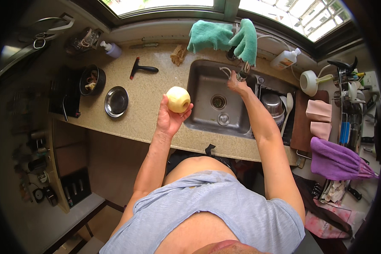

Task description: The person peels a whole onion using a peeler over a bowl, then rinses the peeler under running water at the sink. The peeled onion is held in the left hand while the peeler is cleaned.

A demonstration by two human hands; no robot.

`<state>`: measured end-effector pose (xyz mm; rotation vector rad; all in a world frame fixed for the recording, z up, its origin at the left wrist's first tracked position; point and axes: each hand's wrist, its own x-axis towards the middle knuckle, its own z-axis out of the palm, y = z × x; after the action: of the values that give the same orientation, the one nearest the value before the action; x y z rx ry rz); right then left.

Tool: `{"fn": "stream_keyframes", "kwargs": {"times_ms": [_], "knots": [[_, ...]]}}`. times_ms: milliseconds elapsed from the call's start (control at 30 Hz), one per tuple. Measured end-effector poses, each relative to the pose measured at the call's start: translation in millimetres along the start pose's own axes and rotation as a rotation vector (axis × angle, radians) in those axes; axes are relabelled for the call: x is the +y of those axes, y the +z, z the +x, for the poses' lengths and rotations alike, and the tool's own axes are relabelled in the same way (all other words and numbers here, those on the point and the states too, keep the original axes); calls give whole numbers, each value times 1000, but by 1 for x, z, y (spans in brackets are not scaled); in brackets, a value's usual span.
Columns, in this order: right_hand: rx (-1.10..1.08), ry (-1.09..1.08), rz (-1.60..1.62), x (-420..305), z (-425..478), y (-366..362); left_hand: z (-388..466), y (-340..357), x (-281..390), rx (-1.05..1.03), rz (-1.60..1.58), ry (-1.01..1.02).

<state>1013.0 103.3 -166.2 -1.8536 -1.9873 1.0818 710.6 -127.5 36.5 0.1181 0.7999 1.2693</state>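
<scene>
A peeled, pale yellow fruit [175, 99], apple-like with a dark hollow at one end, rests in my left hand [170, 120]. That hand is palm up over the counter, just left of the steel sink [200, 95]. My right hand [236, 85] reaches over the sink under the faucet [243, 73]. Its fingers close on a small pale looped implement [224, 71], possibly a peeler; the part inside the hand is hidden. Two green cloths [210, 35] hang at the faucet. Between the sink and the black pot, a shallow metal bowl [116, 102] stands on the counter.
Peel-like scraps lie in a black pot [102, 83] at the left. A T-shaped black tool [147, 68], a brown scrubber [177, 55] and a knife [150, 45] lie farther back. Right of the sink are stacked metal bowls [272, 103], a cutting board [300, 123] and a purple towel [333, 160].
</scene>
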Motion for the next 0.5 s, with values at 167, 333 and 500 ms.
{"fn": "stream_keyframes", "kwargs": {"times_ms": [167,333,500], "knots": [[208,-202,-133,-44,-69,-4,8,4,-3,-29,-10,-22],[7,115,233,-44,-108,-16,21,7,-7,-67,10,-92],[-7,210,350,-49,-132,-26,27,9,-6,-102,34,-128]]}}
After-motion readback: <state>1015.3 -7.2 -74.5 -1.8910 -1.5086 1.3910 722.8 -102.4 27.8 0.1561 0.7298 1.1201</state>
